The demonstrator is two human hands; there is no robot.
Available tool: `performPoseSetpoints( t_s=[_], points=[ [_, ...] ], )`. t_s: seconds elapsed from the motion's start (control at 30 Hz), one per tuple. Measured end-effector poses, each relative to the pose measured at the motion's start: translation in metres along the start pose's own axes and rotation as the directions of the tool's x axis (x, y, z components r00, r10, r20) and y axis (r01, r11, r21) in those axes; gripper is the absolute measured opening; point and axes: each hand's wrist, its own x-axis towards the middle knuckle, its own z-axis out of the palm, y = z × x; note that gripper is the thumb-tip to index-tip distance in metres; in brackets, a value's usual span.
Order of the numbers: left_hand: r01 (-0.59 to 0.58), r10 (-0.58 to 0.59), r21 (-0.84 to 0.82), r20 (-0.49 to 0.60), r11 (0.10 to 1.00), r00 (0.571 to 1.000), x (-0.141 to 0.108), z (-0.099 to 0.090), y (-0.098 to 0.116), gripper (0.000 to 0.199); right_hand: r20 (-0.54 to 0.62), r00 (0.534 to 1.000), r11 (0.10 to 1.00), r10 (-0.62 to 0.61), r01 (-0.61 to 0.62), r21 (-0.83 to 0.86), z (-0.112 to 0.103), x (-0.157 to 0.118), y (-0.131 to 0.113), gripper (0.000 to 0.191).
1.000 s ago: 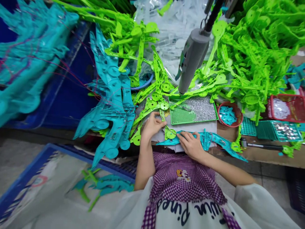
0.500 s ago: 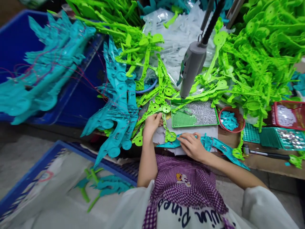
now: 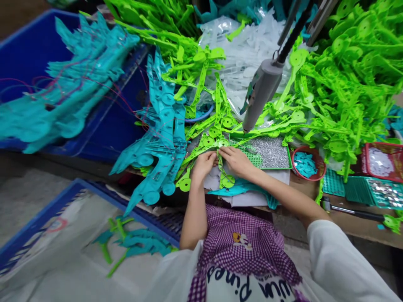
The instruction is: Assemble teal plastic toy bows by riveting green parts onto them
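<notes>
My left hand (image 3: 204, 165) is closed in a pinch at the edge of a cluster of lime-green plastic parts. Beside it, my right hand (image 3: 236, 161) has its fingertips closed on the upper end of a long green plastic part (image 3: 226, 180), whose round lower end hangs toward me. The two hands almost touch, and what lies between the left fingertips is mostly hidden. Below the right hand lies a teal plastic part (image 3: 234, 190), partly covered by my forearm. A green tray (image 3: 276, 167) of small metal screws is just past my right wrist.
A grey electric screwdriver (image 3: 262, 94) hangs above the tray. Teal parts with red wires (image 3: 78, 92) lie over a blue bin (image 3: 19, 46) at left. Right are a red basket (image 3: 320, 176) of teal pieces, a hammer (image 3: 355, 211) and heaped green parts (image 3: 343, 92).
My right hand has left the teal part and moved up and left to the green part beside my left hand. The left hand stays nearly in place.
</notes>
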Motion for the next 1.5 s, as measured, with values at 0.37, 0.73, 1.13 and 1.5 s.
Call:
performPoseSetpoints(
  t_s=[0.37, 0.73, 1.13, 1.5],
  points=[
    [-0.066, 0.084, 0.209, -0.082, 0.976, 0.993, -0.008, 0.007, 0.005, 0.019, 0.012, 0.999, 0.999, 0.048, -0.048, 0.013, -0.004, -0.001, 0.0, 0.045],
    [-0.19, 0.238, 0.419, -0.063, 0.888, 0.969, -0.023, 0.0, 0.007, 0.023, -0.27, 0.959, 0.991, 0.09, -0.058, 0.124, -0.001, -0.023, -0.005, 0.036],
    [-0.399, 0.647, 0.828, 0.058, 0.394, 0.761, -0.013, -0.021, 0.015, 0.036, -0.405, 0.782, 0.819, 0.474, -0.223, 0.529, -0.001, -0.036, -0.032, 0.028],
    [-0.381, 0.617, 0.849, 0.085, 0.367, 0.782, -0.008, -0.02, 0.016, 0.032, -0.052, 0.977, 0.966, 0.208, -0.214, -0.148, -0.091, 0.107, 0.02, 0.038]
  ],
)
